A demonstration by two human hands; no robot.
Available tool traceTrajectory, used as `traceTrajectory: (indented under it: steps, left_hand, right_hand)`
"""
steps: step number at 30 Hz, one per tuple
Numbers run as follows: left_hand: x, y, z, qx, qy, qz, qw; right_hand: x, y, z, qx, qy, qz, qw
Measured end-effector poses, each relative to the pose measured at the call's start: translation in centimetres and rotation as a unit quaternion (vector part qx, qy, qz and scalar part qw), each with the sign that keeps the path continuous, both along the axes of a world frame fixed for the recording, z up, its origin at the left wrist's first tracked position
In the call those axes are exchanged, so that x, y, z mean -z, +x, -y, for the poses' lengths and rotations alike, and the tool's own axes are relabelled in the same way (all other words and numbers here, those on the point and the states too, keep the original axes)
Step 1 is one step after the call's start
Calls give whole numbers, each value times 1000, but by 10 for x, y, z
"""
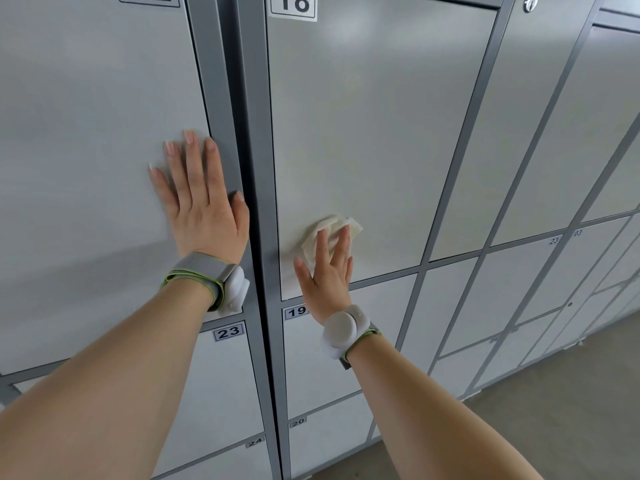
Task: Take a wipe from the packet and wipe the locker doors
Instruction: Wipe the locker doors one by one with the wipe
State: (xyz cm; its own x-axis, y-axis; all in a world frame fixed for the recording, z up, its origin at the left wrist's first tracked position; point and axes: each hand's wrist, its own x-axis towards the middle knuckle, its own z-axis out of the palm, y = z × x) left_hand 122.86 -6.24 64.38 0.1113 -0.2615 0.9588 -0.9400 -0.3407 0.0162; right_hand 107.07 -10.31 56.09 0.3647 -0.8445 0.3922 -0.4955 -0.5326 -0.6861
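Head view. A wall of grey lockers is seen from close by, running away toward the right edge of the frame. The left hand [204, 206] is laid flat on the tall door [86, 150] in the left half of the frame, near that door's right edge. Its fingers are straight and close together, pointing up, with nothing held. The thumb is set against the dark grey post [249, 116] between the two columns of lockers.

The right hand [325, 271] is placed low on door 18 [374, 133], just right of the post at the middle of the frame. Its fingers are straight and slightly spread, and the wipe [325, 227] is pressed against the door under the fingertips rather than gripped. The wipe is white and crumpled. Part of it is shown above and to the left of the fingers, in the lower left part of door 18.

A grey band [204, 271] with a green edge and a white puck is worn on the left wrist, and a white disc [343, 329] on the right wrist. Below the hands, smaller doors are marked by label 19 [296, 311] and label 23 [228, 331]. A strip of grey floor [554, 410] is seen at the lower right — beneath the far lockers.
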Motion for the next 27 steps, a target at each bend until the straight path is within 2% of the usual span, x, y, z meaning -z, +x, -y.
traceTrajectory:
  steps: [3, 6, 11, 14, 19, 22, 27]
  left_hand:
    - [0, -5, 2, -4, -6, -10, 1000]
    - [0, -9, 2, -4, -10, -26, 1000]
    - [-1, -18, 1, 15, -1, -58, 998]
    - [2, -28, 2, 33, 11, -70, 997]
    - [7, -42, 7, 70, 13, -59, 996]
    - [6, -49, 14, 73, 9, -63, 995]
    - [7, -64, 24, 82, 17, -64, 994]
  right_hand:
    - [-24, 2, 6, -5, -46, 22, 999]
    - [-15, -4, 11, -6, -59, 8, 998]
    - [11, -20, 14, 16, 54, 5, 998]
    - [-3, -24, 14, 31, 77, 29, 996]
    - [-39, -22, 23, 5, -18, 50, 999]
    - [-22, -31, 30, 1, -20, 7, 1000]
    - [10, -54, 43, 7, 29, -41, 999]
